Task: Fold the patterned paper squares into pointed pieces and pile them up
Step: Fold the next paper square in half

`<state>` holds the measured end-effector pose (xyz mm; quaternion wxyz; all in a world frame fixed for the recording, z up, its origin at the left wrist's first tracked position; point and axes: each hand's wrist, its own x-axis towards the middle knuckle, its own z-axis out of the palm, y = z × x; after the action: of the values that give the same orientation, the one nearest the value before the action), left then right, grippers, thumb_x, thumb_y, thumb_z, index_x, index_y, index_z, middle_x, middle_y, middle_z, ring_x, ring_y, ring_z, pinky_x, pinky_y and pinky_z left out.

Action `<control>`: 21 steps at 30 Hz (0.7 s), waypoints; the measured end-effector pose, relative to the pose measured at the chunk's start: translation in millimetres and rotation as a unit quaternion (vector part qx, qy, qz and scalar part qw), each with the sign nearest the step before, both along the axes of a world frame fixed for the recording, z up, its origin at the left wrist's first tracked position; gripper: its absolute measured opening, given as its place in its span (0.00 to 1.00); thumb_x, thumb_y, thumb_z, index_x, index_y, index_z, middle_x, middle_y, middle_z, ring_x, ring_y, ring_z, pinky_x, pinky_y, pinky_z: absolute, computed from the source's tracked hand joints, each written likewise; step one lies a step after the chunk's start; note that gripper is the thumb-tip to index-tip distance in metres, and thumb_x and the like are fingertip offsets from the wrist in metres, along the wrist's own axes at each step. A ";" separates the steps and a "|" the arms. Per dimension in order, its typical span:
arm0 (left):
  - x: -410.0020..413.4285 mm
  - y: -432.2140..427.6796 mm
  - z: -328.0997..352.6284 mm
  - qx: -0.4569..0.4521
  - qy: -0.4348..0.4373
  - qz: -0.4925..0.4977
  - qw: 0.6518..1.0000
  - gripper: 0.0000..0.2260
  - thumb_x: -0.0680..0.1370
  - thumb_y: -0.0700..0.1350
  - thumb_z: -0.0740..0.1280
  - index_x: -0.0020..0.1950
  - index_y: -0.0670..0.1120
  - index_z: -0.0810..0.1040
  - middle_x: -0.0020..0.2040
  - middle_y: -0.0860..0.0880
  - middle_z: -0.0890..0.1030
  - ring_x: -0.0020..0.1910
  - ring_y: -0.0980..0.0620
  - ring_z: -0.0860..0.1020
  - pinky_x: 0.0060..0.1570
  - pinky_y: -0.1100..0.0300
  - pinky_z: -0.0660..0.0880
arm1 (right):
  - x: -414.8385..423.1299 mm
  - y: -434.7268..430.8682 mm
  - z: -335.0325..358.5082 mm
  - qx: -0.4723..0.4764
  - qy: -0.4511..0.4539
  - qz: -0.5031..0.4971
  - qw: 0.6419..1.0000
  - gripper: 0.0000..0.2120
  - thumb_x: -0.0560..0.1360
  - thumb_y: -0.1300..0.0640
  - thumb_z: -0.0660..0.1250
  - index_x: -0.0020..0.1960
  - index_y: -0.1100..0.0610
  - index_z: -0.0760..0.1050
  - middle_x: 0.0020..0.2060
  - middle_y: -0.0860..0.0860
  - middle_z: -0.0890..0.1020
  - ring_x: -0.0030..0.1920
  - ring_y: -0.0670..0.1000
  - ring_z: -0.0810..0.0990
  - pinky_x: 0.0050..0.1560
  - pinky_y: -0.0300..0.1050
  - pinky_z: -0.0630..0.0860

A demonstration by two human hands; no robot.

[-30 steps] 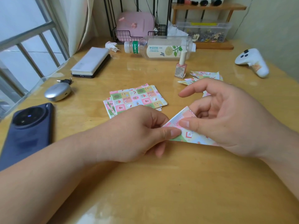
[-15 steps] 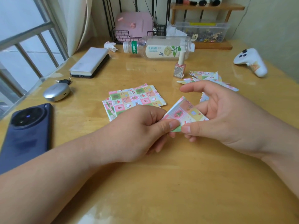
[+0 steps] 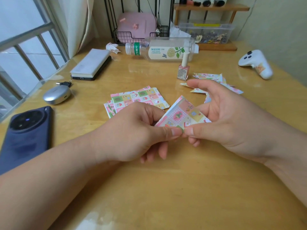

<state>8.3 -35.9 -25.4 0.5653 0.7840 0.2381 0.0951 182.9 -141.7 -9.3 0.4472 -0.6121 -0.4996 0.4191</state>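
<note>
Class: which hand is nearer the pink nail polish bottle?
Right. The right hand sits in front of the nail polish bottle; the left hand is farther, toward the near left. Both pinch the folded paper.

The left hand (image 3: 132, 131) is covering the near edge of the square stack (image 3: 141, 96). The right hand (image 3: 232, 118) is hiding part of the folded pile (image 3: 209, 76). Both thumbs are hiding the bottom tip of the held paper (image 3: 182, 113).

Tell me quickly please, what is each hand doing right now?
Left hand: pinches the folded paper at its near edge.
Right hand: pinches the same paper, index finger held out straight.
</note>
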 end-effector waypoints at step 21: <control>4.2 2.6 -4.4 -0.036 0.002 0.021 0.999 0.10 0.80 0.41 0.68 0.42 0.35 0.79 0.29 0.42 0.80 0.21 0.49 0.74 0.22 0.60 0.72 | 12.0 3.1 -5.9 -0.012 -0.045 0.048 0.998 0.16 0.68 0.56 0.75 0.54 0.58 0.80 0.41 0.51 0.85 0.39 0.50 0.81 0.38 0.46 0.78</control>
<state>12.5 -33.3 -29.8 0.5907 0.7579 0.2594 0.0969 194.8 -138.5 -15.2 0.3962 -0.6110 -0.5434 0.4177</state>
